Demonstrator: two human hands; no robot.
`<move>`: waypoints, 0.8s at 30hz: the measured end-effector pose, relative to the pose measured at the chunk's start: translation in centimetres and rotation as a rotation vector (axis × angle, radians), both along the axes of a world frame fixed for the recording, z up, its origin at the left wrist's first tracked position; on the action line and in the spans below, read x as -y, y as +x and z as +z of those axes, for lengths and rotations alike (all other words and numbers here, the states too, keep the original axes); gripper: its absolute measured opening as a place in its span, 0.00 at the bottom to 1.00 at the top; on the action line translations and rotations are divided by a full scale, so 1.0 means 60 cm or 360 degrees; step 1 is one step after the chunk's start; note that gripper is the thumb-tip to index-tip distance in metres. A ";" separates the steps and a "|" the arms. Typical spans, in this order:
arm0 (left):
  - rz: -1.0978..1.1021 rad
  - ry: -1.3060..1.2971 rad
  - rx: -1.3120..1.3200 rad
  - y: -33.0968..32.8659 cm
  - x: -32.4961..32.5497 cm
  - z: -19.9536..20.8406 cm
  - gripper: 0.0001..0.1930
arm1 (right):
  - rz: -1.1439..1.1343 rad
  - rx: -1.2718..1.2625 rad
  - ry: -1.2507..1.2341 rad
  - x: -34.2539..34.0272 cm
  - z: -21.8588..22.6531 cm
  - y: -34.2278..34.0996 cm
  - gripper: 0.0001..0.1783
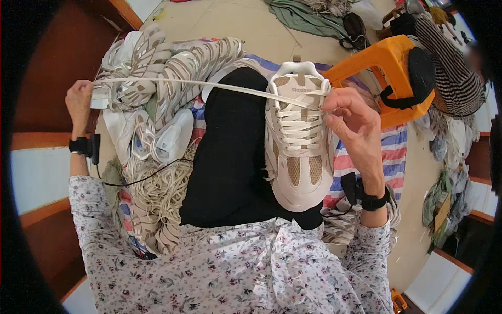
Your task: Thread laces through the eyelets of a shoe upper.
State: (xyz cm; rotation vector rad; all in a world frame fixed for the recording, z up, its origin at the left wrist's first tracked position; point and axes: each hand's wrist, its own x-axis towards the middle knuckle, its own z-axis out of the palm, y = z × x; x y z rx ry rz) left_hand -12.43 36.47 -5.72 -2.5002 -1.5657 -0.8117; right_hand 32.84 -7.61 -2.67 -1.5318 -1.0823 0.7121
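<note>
A beige and white sneaker (300, 182) rests on my black-clad lap, toe toward me, with white laces crisscrossed over its tongue. From its upper eyelets a long white shoelace (209, 84) stretches taut to the far left. My left hand (79, 102) is closed on that lace's end, held well out from the shoe. At the sneaker's right edge, beside the top eyelets, my right hand (358, 123) has curled fingers, with thumb and forefinger close to the lacing. Whatever may lie between those fingertips is too small to make out.
Stacked beige and white shoe uppers (196, 65) lie left of my lap, above a tangled heap of laces (162, 191). An orange plastic stool (400, 55) stands at the right on a striped sheet (395, 152). A black cable (141, 180) runs from my left wrist strap.
</note>
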 end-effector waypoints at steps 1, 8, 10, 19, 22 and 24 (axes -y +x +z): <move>-0.0036 0.0054 -0.0015 0.000 -0.006 0.011 0.11 | 0.0045 0.0247 0.0094 0.001 0.002 0.000 0.11; -0.0004 0.0023 0.0490 0.054 0.005 0.121 0.14 | 0.0174 0.1889 -0.0022 -0.043 0.006 -0.047 0.18; -0.0135 -0.0223 0.0827 0.061 0.003 0.151 0.14 | 0.0142 0.2122 -0.0121 -0.054 0.009 -0.040 0.18; -0.1033 -0.1177 0.1921 0.106 0.096 0.266 0.16 | 0.0033 0.1209 0.0063 -0.054 0.004 -0.042 0.07; -0.1639 -0.1888 0.2320 0.076 0.077 0.319 0.18 | 0.0173 0.0501 0.0055 -0.060 0.020 -0.055 0.03; -0.1550 -0.1811 0.2197 -0.147 -0.066 0.354 0.18 | 0.0556 -0.0486 -0.0050 -0.065 0.050 -0.072 0.02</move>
